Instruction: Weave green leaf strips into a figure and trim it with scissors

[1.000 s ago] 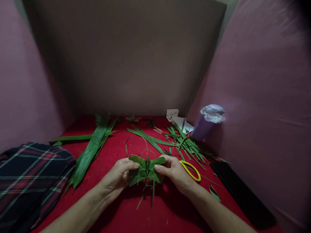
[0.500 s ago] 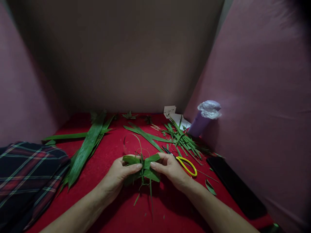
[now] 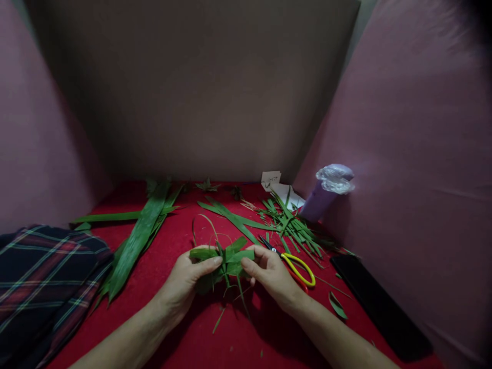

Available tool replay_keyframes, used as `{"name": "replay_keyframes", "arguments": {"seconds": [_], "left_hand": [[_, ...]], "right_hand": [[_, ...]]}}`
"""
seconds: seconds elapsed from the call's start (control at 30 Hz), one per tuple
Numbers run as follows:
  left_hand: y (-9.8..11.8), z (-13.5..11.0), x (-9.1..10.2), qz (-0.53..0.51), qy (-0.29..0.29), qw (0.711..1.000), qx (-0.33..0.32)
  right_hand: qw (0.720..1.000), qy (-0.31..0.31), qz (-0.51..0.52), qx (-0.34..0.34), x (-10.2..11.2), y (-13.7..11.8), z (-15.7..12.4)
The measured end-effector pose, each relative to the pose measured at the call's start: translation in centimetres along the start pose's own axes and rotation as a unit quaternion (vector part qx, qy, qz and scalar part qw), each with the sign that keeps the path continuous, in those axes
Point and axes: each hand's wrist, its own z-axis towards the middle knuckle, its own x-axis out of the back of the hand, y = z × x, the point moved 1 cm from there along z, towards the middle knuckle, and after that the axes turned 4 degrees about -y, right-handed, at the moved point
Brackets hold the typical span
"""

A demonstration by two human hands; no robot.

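Between my two hands is a green piece made of folded leaf strips (image 3: 232,260), with thin loose strands sticking out above and below it. My left hand (image 3: 188,274) pinches its left side, thumb on top and fingers behind. On the other side, my right hand (image 3: 271,271) grips a flat leaf blade of the same piece between thumb and fingers. Just beyond my right hand lie scissors (image 3: 300,269) with one yellow and one red handle, partly covered by that hand. The fingers behind the leaves are partly hidden.
Long leaves (image 3: 138,243) lie at the left beside plaid cloth (image 3: 46,287). Cut leaf strips (image 3: 294,225) are heaped at the right, near a purple container (image 3: 319,200) topped with clear plastic and white papers (image 3: 286,195). A black flat object (image 3: 378,302) rests along the right wall.
The leaf blades on the right side of the piece have shifted, one now pointing upward. My right thumb has moved slightly outward along a blade. The whole view has shifted a little.
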Motion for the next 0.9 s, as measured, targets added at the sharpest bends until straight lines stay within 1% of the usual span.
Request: {"name": "replay_keyframes", "arguments": {"seconds": [0.17,0.27,0.37,0.5,0.53,0.57,0.6,0.63,0.67,0.7,0.73,0.77,0.8,0.83,0.9], "left_hand": [[-0.4,-0.2,-0.3,0.005,0.007,1.0,0.007],[-0.5,-0.4,-0.4,0.013,-0.006,1.0,0.017],[0.0,-0.5,-0.6,0.022,-0.018,0.999,0.035],[1.3,-0.6,-0.6,0.026,-0.032,0.999,0.016],[1.5,-0.6,-0.4,0.035,-0.024,0.999,0.009],[1.8,-0.6,-0.2,0.055,-0.004,0.998,-0.003],[2.0,-0.5,0.0,0.087,0.029,0.995,-0.023],[2.2,-0.6,0.3,0.129,0.073,0.987,-0.055],[2.5,-0.6,0.5,0.176,0.115,0.973,-0.096],[2.7,-0.8,0.6,0.224,0.149,0.953,-0.142],[2.9,-0.9,0.7,0.271,0.166,0.93,-0.186],[3.0,-1.1,0.6,0.315,0.165,0.908,-0.223],[3.2,-1.2,0.5,0.355,0.147,0.889,-0.248],[3.3,-1.3,0.4,0.391,0.119,0.875,-0.26],[3.4,-1.4,0.1,0.45,0.056,0.857,-0.244]], "right_hand": [[0.999,0.026,0.041,0.0,-0.1,0.2,0.2],[0.996,0.038,0.077,-0.013,-0.1,0.4,0.2],[0.994,0.035,0.103,-0.022,-0.1,0.5,0.2],[0.995,0.045,0.086,-0.026,0.2,0.4,0.2],[0.996,0.051,0.075,-0.027,0.3,0.3,0.2],[0.996,0.058,0.061,-0.029,0.4,0.3,0.2],[0.996,0.062,0.047,-0.032,0.5,0.3,0.3],[0.997,0.064,0.035,-0.035,0.5,0.4,0.3],[0.997,0.061,0.027,-0.04,0.6,0.4,0.3],[0.997,0.053,0.019,-0.045,0.6,0.4,0.3],[0.998,0.042,0.013,-0.049,0.6,0.4,0.3],[0.998,0.028,0.008,-0.052,0.5,0.4,0.3],[0.999,0.012,0.003,-0.053,0.4,0.4,0.2],[0.999,-0.005,-0.003,-0.053,0.3,0.3,0.0],[0.997,-0.042,-0.013,-0.058,0.1,0.0,-0.3]]}}
